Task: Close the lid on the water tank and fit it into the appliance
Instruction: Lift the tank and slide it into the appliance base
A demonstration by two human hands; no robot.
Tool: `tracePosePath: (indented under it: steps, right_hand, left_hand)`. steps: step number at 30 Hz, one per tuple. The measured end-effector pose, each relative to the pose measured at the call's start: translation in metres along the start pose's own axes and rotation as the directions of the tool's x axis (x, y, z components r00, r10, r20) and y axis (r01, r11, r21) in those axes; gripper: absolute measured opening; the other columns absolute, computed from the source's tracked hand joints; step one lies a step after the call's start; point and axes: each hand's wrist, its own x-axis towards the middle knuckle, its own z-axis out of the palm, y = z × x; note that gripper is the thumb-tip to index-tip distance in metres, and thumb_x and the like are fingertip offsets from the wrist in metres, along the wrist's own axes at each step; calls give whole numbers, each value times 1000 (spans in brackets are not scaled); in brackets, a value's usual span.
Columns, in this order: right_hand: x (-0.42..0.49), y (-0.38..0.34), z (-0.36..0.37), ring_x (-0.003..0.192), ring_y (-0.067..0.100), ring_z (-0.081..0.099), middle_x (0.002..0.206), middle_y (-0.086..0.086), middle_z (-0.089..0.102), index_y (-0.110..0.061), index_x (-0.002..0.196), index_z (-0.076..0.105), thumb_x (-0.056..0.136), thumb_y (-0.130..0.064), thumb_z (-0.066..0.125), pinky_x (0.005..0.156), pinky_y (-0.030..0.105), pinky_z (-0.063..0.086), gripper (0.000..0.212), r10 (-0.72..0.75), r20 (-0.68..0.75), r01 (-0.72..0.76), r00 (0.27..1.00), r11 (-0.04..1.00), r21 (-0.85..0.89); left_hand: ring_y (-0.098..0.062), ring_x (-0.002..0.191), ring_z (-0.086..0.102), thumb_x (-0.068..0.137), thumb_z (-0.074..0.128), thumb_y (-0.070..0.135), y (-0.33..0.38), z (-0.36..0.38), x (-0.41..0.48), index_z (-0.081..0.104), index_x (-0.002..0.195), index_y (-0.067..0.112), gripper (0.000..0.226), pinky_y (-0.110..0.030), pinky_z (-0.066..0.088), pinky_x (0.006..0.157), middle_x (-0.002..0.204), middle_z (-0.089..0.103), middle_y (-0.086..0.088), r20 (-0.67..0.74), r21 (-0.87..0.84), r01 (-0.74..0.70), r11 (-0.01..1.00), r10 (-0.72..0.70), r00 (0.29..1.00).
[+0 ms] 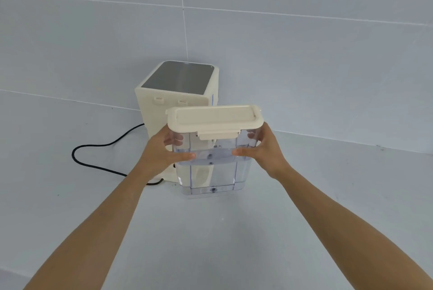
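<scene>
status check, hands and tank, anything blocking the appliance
Left hand and right hand grip the water tank by its sides. Lid on, tank held in front of the appliance, not yet fitted. Black cord lies left, path looks clear.

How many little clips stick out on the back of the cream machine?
2. Both sit just under the top of the appliance: the left clip and the right clip. The water tank hides the lower part, so more may be hidden.

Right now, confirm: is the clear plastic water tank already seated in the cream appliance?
No, both hands hold the water tank in front of the appliance.
</scene>
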Motion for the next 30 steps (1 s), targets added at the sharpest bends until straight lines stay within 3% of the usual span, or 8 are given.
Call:
tracePosePath:
  steps: [3,7,10,15,18,22,26,30]
  right_hand:
    - [6,-27,17,108,18,50,119,2,51,-20,123,41,51,-11,85,88,30,45,85,-31,-50,30,998,999,-24]
    - [19,-66,46,105,18,52,106,-1,52,-20,118,44,51,-14,85,85,30,45,78,-75,-122,71,990,997,-35]
    - [31,-90,66,99,17,52,107,-1,53,-25,115,45,52,-16,85,83,27,44,75,-104,-160,97,982,994,-48]
    - [52,-112,96,92,15,51,101,-3,52,-26,110,49,53,-19,84,75,22,41,67,-143,-210,119,967,986,-119]
    - [61,-111,111,89,16,50,95,-6,51,-34,97,50,54,-20,84,75,23,43,57,-139,-241,105,960,983,-148]
    - [67,-106,124,84,15,49,88,-8,49,-29,102,49,53,-20,85,76,26,44,62,-113,-285,66,952,983,-171]
    - [67,-105,130,83,12,49,84,-10,48,-24,103,48,53,-16,84,69,19,41,63,-86,-306,30,948,983,-184]
    - [66,-107,127,95,22,51,97,4,52,-21,98,48,55,-17,83,85,32,44,55,-74,-314,1,946,974,-227]
  left_hand:
    - [4,76,59,33,76,45,17,-31,6,51,86,42,59,-5,47,61,90,60,8,-28,-17,-41,999,40,999]
    - [11,69,58,44,83,31,32,-75,25,52,94,35,59,-5,48,60,92,61,2,-25,-30,-139,990,138,990]
    - [5,72,59,49,83,20,39,-105,46,52,93,34,55,-4,47,61,94,59,3,-18,-46,-175,983,175,984]
    - [-5,77,57,35,74,44,42,-140,74,51,82,38,53,-3,44,57,87,56,10,18,-77,-200,977,202,979]
    - [-7,81,57,34,73,48,36,-152,89,50,81,37,53,-11,44,63,87,55,10,69,-51,-191,980,194,979]
    - [-10,89,55,30,74,47,25,-162,104,50,80,32,57,-17,40,71,89,55,10,147,-42,-146,988,150,978]
    - [-13,98,53,31,79,39,21,-165,113,49,79,32,57,-15,39,76,97,54,2,221,-29,-131,991,134,966]
    - [-13,99,53,29,78,41,24,-164,117,49,78,30,58,-16,38,76,96,53,2,240,-24,-122,992,125,963]
